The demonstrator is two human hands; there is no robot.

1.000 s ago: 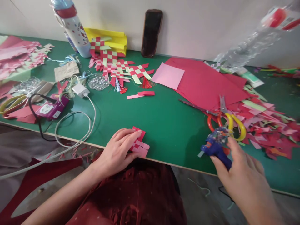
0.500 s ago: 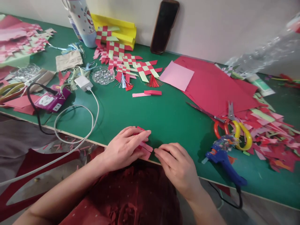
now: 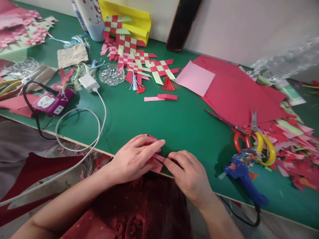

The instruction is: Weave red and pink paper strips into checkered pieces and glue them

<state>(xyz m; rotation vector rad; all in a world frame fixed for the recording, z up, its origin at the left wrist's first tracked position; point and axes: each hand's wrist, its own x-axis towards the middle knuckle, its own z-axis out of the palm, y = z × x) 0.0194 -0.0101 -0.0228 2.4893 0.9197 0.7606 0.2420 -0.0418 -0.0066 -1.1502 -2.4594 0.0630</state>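
My left hand [image 3: 134, 157] lies flat, fingers together, pressing a small woven red-and-pink paper piece [image 3: 157, 162] against the near edge of the green table [image 3: 179, 126]. Most of that piece is hidden under the fingers. My right hand [image 3: 188, 174] is beside it, fingertips pinching a pink strip end of the same piece. A blue glue gun [image 3: 243, 176] lies on the table to the right, apart from both hands.
Two pairs of scissors [image 3: 256, 141] lie by red paper sheets [image 3: 236, 93] and a scrap pile [image 3: 296, 142]. Finished woven pieces [image 3: 139, 61], a dish of beads [image 3: 111, 75], a charger with cable [image 3: 89, 83], a power strip [image 3: 52, 103], a bottle [image 3: 91, 16] and a phone [image 3: 183, 23] fill the back.
My right hand set the glue gun down on the table and came left to the woven piece, where it now grips a strip. The left hand stayed pressed on the piece.
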